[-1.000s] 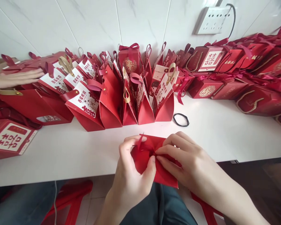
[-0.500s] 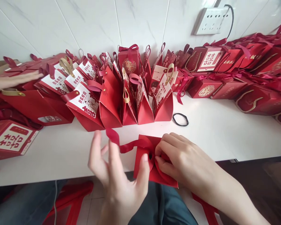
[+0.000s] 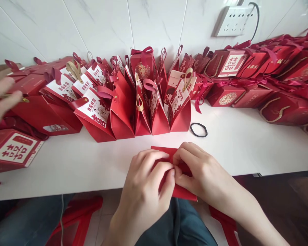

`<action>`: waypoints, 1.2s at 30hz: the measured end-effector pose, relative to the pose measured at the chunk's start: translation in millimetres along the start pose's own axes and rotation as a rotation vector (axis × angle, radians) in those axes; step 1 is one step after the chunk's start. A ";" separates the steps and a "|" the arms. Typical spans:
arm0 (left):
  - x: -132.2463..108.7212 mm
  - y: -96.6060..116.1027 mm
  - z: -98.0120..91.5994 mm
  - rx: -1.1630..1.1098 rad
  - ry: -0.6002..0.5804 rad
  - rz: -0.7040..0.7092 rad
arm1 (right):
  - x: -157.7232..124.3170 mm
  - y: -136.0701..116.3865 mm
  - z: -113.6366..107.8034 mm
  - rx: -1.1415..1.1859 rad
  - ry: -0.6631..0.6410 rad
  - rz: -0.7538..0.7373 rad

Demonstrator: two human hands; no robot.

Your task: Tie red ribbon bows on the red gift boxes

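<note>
At the table's front edge, a small red gift box (image 3: 185, 193) is partly covered by both hands. My left hand (image 3: 150, 181) is closed, its thumb and fingertips pinched over the middle of the box on the red ribbon, which is almost wholly hidden behind the fingers. My right hand (image 3: 199, 167) is closed too, pinching the ribbon right beside the left fingertips. The fingertips of the two hands meet. Just beyond them on the white table (image 3: 228, 140) lies a black elastic band (image 3: 199, 130).
A row of red gift bags (image 3: 125, 112) with ribbon handles stands ahead. Red boxes with bows (image 3: 226, 97) are stacked at right, and a box with a white label (image 3: 15, 150) sits at left. Another person's hand (image 3: 0, 95) reaches in there. A power strip (image 3: 234, 21) hangs on the wall.
My left hand has moved right, from spread fingers by the loose ribbon to a pinch against my right hand. The other person's hand at far left has pulled back toward the edge.
</note>
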State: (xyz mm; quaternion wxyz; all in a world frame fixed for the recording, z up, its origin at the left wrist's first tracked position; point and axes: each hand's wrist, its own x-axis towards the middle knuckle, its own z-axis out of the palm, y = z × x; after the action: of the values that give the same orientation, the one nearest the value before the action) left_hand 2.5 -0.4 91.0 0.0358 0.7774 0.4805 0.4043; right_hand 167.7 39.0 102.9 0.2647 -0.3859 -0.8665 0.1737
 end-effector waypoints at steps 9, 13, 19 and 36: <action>2.7 -0.6 1.0 0.015 -0.077 -0.086 | -3.7 1.8 -1.2 0.127 -0.029 0.028; 2.2 0.4 6.5 0.024 -0.021 -0.094 | -3.0 0.8 -0.9 0.095 -0.050 0.036; 0.7 -2.3 2.7 0.011 -0.059 -0.100 | -2.5 0.3 0.4 0.115 0.007 0.039; -4.6 -3.6 15.0 -0.024 0.023 -0.124 | -6.8 0.2 -0.4 0.287 -0.015 0.103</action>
State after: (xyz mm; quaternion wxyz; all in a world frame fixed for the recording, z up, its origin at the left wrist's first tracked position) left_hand 8.9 2.9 76.7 0.0645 0.7411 0.5232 0.4158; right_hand 171.9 34.0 100.9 0.3013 -0.3864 -0.8139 0.3122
